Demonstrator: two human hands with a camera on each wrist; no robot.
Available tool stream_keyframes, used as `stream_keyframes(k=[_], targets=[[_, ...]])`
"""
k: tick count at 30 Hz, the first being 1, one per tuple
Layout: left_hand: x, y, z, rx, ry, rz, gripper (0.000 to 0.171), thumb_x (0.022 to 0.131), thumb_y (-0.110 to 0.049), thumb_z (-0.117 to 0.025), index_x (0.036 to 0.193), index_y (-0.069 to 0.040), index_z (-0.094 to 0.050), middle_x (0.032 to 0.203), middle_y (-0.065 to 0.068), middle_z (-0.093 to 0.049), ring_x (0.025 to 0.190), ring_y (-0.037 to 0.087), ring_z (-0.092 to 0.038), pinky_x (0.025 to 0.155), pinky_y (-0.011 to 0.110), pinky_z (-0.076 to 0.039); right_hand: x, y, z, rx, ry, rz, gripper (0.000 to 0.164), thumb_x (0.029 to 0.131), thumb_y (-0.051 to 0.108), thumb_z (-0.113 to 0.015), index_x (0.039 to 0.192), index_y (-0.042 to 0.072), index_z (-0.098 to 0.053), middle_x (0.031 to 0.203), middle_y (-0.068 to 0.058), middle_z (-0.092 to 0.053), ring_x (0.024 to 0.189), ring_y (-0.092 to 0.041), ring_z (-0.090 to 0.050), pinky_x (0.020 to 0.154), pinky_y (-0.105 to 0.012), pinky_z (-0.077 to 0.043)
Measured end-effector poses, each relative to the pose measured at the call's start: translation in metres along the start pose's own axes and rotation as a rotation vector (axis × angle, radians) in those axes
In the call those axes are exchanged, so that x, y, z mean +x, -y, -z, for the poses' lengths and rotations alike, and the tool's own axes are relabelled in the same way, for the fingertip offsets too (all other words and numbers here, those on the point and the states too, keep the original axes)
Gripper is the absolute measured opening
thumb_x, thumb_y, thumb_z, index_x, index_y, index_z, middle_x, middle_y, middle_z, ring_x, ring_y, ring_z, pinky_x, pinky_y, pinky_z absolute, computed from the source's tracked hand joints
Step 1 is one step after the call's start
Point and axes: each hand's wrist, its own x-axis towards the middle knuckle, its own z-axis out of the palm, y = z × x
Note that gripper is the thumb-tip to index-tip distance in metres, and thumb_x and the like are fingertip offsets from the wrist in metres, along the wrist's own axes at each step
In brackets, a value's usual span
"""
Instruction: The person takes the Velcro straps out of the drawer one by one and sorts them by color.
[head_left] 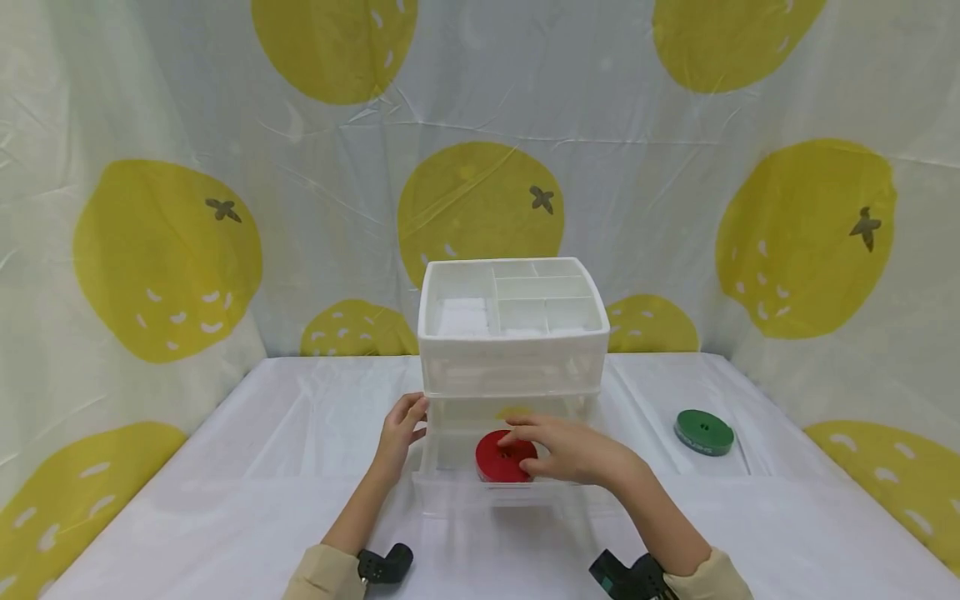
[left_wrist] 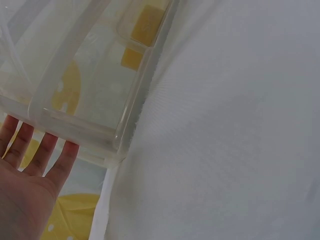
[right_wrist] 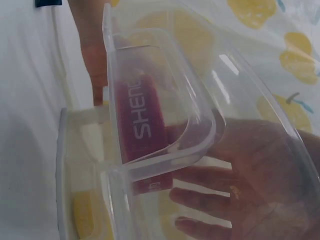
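Observation:
A white organizer (head_left: 517, 367) with clear drawers stands on the table, one clear drawer (head_left: 450, 498) pulled out toward me. In that drawer sits a red disc-shaped roll (head_left: 498, 457), its side carrying white lettering seen through the plastic in the right wrist view. My right hand (head_left: 573, 450) grips the roll, thumb at its near right side and fingertips over its top. My left hand (head_left: 400, 429) rests against the organizer's left side; in the left wrist view its straight fingers (left_wrist: 42, 152) touch the frame's edge.
A green disc-shaped roll (head_left: 703, 432) lies on the white-covered table to the right. Divided compartments form the organizer's top (head_left: 543, 287). Something yellow (right_wrist: 84, 215) shows through the clear plastic below the pulled-out drawer. A lemon-print curtain (head_left: 480, 108) encloses the back and sides.

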Motion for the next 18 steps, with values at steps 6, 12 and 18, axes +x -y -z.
stream_keyframes(k=[6,12,18], targets=[[0.0009,0.0008,0.0003,-0.006,0.011,-0.003,0.034,0.094,-0.027,-0.047,0.114,0.0,-0.052,0.099,0.007,-0.056,0.089,0.015,-0.053,0.084,0.036,-0.047,0.0013,-0.0032,-0.0021,0.116,0.033,0.003,0.035,0.078,0.023,-0.07,0.11,0.016,-0.059,0.132,-0.008,-0.049,0.119,-0.026,-0.045,0.085,-0.039,-0.05],[-0.0008,0.0006,0.0002,-0.011,0.012,-0.001,0.034,0.093,-0.027,-0.047,0.114,0.0,-0.052,0.105,0.015,-0.055,0.089,0.015,-0.053,0.085,0.036,-0.047,0.0022,-0.0035,-0.0032,0.111,0.028,-0.01,0.037,0.076,0.024,-0.073,0.108,0.016,-0.058,0.117,-0.001,-0.056,0.108,-0.019,-0.05,0.08,-0.032,-0.051],[-0.001,0.0004,0.0008,-0.011,0.013,0.002,0.034,0.094,-0.027,-0.047,0.116,-0.001,-0.051,0.108,0.017,-0.054,0.093,0.018,-0.053,0.087,0.037,-0.047,0.0008,-0.0033,-0.0038,0.084,-0.013,-0.02,0.038,0.075,0.03,-0.073,0.106,0.015,-0.055,0.102,0.005,-0.058,0.096,-0.013,-0.052,0.075,-0.027,-0.049]])
